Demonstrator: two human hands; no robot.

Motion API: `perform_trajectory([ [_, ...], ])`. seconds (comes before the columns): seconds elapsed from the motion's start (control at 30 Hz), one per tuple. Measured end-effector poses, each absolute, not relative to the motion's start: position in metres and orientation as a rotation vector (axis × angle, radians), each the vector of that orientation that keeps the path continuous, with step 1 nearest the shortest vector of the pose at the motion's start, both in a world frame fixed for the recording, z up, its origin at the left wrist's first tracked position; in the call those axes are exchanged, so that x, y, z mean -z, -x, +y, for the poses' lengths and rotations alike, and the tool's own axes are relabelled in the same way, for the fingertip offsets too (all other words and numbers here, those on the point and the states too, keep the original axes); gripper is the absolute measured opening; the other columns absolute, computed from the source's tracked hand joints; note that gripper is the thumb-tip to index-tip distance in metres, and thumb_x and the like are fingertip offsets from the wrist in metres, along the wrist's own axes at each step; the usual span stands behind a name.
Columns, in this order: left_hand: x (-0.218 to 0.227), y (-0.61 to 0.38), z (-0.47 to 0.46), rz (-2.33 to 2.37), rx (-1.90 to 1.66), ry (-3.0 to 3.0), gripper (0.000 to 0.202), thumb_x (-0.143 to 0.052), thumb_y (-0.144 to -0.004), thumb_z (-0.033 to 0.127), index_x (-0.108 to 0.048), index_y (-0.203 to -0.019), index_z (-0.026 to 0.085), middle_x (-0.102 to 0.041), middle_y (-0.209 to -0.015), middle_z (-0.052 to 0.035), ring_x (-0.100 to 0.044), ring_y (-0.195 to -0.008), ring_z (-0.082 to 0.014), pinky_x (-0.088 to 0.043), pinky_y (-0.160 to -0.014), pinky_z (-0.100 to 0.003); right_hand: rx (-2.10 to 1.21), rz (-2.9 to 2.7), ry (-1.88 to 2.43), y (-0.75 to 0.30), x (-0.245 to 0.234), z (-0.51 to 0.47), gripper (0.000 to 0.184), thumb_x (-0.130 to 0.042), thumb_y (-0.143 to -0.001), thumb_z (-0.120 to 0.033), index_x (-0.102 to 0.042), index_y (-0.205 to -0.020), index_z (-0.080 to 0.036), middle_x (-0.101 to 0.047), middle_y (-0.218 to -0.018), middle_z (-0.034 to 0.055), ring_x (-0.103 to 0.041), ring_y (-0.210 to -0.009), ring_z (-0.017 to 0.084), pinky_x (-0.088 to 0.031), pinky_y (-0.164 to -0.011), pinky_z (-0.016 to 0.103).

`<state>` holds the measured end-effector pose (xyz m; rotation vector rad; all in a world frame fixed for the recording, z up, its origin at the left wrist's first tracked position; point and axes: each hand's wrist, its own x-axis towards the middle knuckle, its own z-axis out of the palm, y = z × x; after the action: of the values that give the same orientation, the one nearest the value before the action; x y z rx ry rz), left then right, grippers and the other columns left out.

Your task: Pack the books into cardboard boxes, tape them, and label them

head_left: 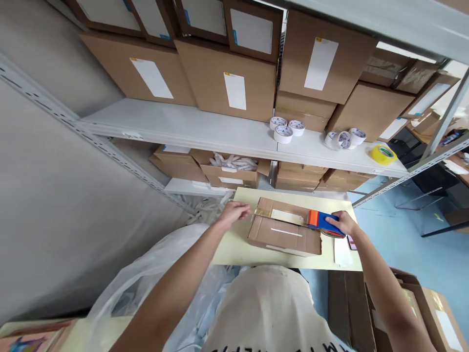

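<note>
A brown cardboard box (286, 237) lies on the pale yellow table in front of me, with a white label on its top and shiny tape at its left end. My right hand (342, 223) is closed around a blue and orange tape dispenser (322, 221), whose orange end meets the right part of the box top. Beside the box's left end is my left hand (235, 212), its fingers curled together; whatever may be between them is hidden. A white sheet of paper (342, 253) lies under the right forearm side, next to a partly covered phone-like object (352, 243).
Grey shelving (190, 124) stands beyond the table (230, 252), stacked with labelled cartons (234, 80). On its ledge are white tape rolls (283, 134) and a yellow tape roll (383, 154). A clear plastic bag (157, 274) is at left; more cartons (428, 308) stand at lower right.
</note>
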<state>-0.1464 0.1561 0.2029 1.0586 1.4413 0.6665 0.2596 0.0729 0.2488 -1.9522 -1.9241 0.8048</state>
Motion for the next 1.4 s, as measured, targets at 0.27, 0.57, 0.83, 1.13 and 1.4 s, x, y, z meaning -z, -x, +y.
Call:
perform_trajectory([
  [0.27, -0.147, 0.149, 0.144, 1.657, -0.600, -1.288, 0.018, -0.069, -0.070, 0.039, -0.073, -0.077, 0.022, -0.078, -0.096, -0.0084, -0.069, -0.107, -0.0283, -0.052, -0.085, -0.033, -0.658, -2.047, 2.075, -0.253, -0.243, 0.066, 0.060, -0.042, -0.076, -0.077, -0.038, -0.049, -0.024, -0.045, -0.048, -0.0007, -0.039, -0.049, 0.014, -0.033, -0.053, 0.028],
  [0.57, -0.136, 0.121, 0.124, 1.575, -0.570, -1.667, 0.083, -0.036, -0.092, 0.058, -0.023, -0.155, 0.006, -0.027, -0.160, -0.0228, -0.029, -0.149, -0.0304, -0.032, -0.117, -0.046, -0.595, -2.085, 2.067, -0.252, -0.248, 0.059, 0.060, -0.040, -0.080, -0.075, -0.039, -0.048, -0.024, -0.052, -0.049, 0.0019, -0.047, -0.050, 0.015, -0.033, -0.052, 0.028],
  [0.83, -0.154, 0.102, 0.104, 1.344, -0.214, -2.531, 0.129, -0.067, -0.059, 0.077, -0.023, -0.154, 0.003, -0.022, -0.161, -0.0276, -0.017, -0.150, -0.0420, -0.015, -0.121, -0.055, -0.685, -2.161, 2.048, -0.252, -0.245, 0.070, 0.056, -0.045, -0.083, -0.069, -0.049, -0.053, -0.022, -0.058, -0.055, 0.0030, -0.050, -0.053, 0.015, -0.034, -0.055, 0.027],
  [1.13, -0.163, 0.104, 0.109, 1.432, 0.060, -2.497, 0.132, -0.066, -0.058, 0.078, -0.021, -0.154, 0.000, -0.020, -0.161, -0.0274, -0.017, -0.151, -0.0409, -0.020, -0.120, -0.052, -0.866, -2.091, 2.111, -0.342, -0.211, 0.044, 0.058, -0.044, -0.082, -0.072, -0.053, -0.053, -0.022, -0.056, -0.049, 0.0033, -0.050, -0.049, 0.016, -0.035, -0.053, 0.028],
  [1.4, -0.172, 0.049, 0.096, 1.562, 0.172, -2.417, 0.138, -0.066, -0.057, 0.079, -0.017, -0.153, -0.006, -0.013, -0.160, -0.0344, -0.010, -0.150, -0.0464, -0.008, -0.119, -0.060, -0.986, -2.113, 1.934, -0.294, -0.173, 0.098, 0.055, -0.046, -0.082, -0.072, -0.051, -0.057, -0.023, -0.054, -0.053, 0.0022, -0.052, -0.055, 0.016, -0.035, -0.056, 0.027],
])
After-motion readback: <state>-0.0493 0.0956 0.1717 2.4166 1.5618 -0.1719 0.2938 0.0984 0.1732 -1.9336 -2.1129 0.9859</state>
